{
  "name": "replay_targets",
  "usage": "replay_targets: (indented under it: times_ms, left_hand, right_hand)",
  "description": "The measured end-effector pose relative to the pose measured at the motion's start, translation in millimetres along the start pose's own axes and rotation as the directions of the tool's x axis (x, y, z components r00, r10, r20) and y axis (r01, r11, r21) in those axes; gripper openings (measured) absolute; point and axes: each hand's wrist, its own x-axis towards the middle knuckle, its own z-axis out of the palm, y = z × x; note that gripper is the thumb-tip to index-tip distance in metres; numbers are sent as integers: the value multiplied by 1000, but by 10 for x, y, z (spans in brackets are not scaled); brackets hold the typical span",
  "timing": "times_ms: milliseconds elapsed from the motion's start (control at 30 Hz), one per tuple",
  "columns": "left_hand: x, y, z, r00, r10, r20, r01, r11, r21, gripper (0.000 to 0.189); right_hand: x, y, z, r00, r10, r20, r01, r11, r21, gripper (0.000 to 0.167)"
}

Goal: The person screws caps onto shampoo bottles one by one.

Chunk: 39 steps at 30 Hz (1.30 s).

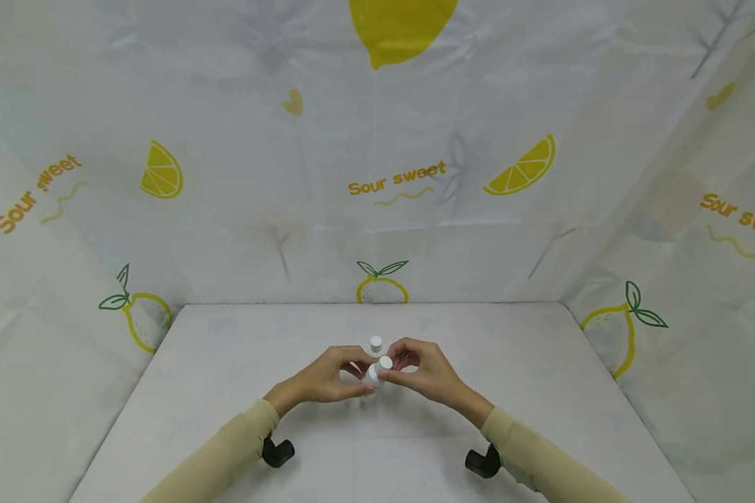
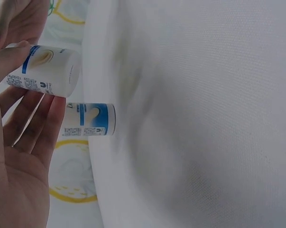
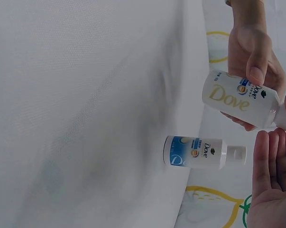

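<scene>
My left hand [image 1: 328, 375] grips the body of a white Dove bottle [image 3: 237, 102], its thumb across the front and its fingers behind. The bottle is held tilted, its base raised off the table in the left wrist view. At the other end, my right hand [image 1: 433, 372] pinches the white cap [image 1: 384, 362] between thumb and fingers. A second Dove bottle [image 3: 202, 152], white with a blue lower label, stands upright on the table just behind the hands. In the head view only its cap [image 1: 375, 341] and upper part show clearly.
The white-covered table [image 1: 239, 349] extends around the hands. A lemon-printed white sheet [image 1: 258, 175] rises behind it and along both sides. Black wrist mounts [image 1: 278, 453] hang below both sleeves.
</scene>
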Motion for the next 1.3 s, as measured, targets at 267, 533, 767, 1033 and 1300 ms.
replay_targets:
  times_ms: [267, 533, 767, 1033, 1300]
  left_hand:
    - [15, 17, 9, 1000, -5, -7, 5, 1000, 2, 35]
    - [15, 50, 0, 1000, -11, -12, 12, 1000, 10, 36]
    - [6, 18, 7, 1000, -10, -14, 10, 1000, 18, 35]
    - [-3, -2, 11, 1000, -2, -18, 3, 1000, 9, 35]
    - [-11, 13, 9, 1000, -17, -11, 17, 1000, 9, 33]
  right_hand:
    - [-9, 54, 27, 999, -15, -37, 14, 1000, -18, 25]
    - [-2, 46, 35, 999, -14, -47, 12, 999, -31, 26]
    - [4, 19, 31, 999, 5, -41, -6, 999, -41, 29]
    - [-7, 17, -7, 999, 38, 3, -37, 998, -51, 37]
    - [23, 45, -175, 982, -74, 176, 62, 996, 69, 44]
